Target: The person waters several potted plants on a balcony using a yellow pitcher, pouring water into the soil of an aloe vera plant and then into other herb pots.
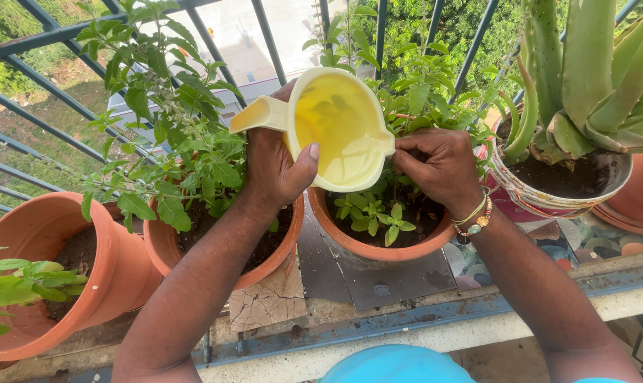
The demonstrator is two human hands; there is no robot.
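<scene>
My left hand (pixel 273 167) grips a pale yellow plastic jug (pixel 336 128), tipped on its side with the open mouth facing me and its handle sticking out to the left. The jug hangs above a terracotta pot (pixel 378 245) holding small green seedlings (pixel 375 216) in dark soil. My right hand (pixel 438 167), with beaded bracelets at the wrist, has its fingers pinched at the jug's right rim, over the same pot. I cannot tell whether water is leaving the jug.
A leafy herb pot (pixel 167 245) stands left of centre, with a tilted terracotta pot (pixel 45 234) further left. An aloe in a patterned pot (pixel 548 195) is at the right. Metal railing bars (pixel 52 32) run behind the plants. The pots rest on a ledge (pixel 378 323).
</scene>
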